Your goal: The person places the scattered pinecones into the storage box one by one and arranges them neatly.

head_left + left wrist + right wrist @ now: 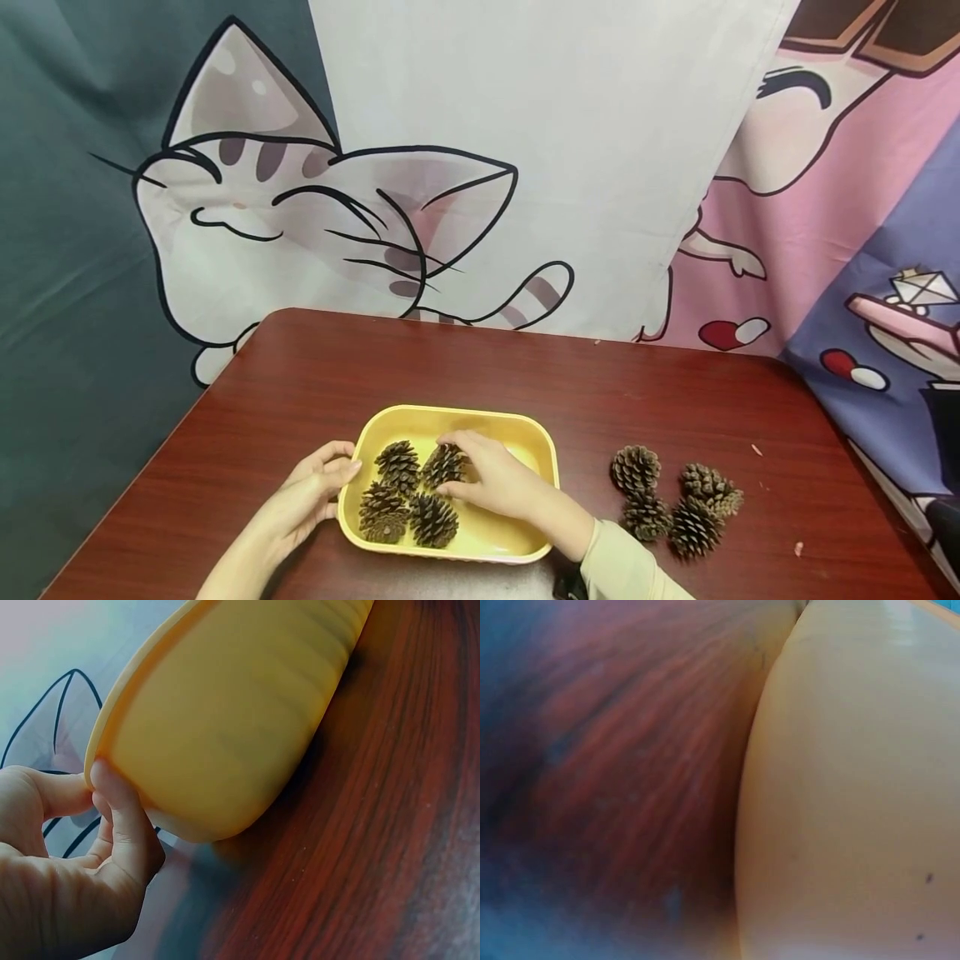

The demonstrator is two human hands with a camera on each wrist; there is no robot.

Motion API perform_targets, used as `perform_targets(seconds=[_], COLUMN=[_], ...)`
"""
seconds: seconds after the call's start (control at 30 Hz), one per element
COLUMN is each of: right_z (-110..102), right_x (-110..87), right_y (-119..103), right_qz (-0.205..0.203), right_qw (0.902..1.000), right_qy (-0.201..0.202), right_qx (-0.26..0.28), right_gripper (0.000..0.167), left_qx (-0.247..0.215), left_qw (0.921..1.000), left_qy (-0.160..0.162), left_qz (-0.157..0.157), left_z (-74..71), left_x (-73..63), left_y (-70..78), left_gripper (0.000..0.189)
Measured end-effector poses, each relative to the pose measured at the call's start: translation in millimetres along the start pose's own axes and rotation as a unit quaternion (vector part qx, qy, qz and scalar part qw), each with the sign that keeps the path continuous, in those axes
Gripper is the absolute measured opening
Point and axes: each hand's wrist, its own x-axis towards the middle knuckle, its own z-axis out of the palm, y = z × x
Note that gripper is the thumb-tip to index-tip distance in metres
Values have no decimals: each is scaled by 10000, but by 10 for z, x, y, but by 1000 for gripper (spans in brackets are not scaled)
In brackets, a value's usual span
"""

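Since the red-brown surface (637, 392) looks glossy, the yellow tray (517, 533) on it may slide and should be braced. The left hand (300, 500) provides this: its fingers pinch the left rim. Apply light, even pressure to avoid tipping. The right hand (498, 479) reaches over the tray wall, fingers and thumb curled round one pine cone (444, 465) near the tray's middle; the right wrist view does not show this grip. Hold the cone by its body, since single scales could snap. When setting down, let the cone meet the tray floor before parting the fingers; when lifting, raise it straight, clear of the three neighbouring cones (433, 521). Four outer cones (696, 527) lie clustered on the surface, right of the tray. Avoid the small fragment (798, 548) beyond them.
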Motion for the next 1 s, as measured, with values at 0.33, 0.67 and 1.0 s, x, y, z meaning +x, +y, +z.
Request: perform_targets(seconds=[0.33,0.67,1.0], right_z=[1,-7,-72], right_x=[8,-35,-77], right_y=[-4,9,-23], right_qz=[-120,205,231], right_qw=[9999,9997,9979], right_qy=[6,74,605], right_qx=[-80,-124,41], right_gripper=[61,63,69], left_qx=[24,54,245], left_qw=[9999,9999,9996], left_qy=[-126,-146,-115], left_qz=[37,-23,36], left_z=[-41,-31,-36], left_x=[-15,13,7], left_y=[24,-4,-11], left_gripper=[24,23,21])
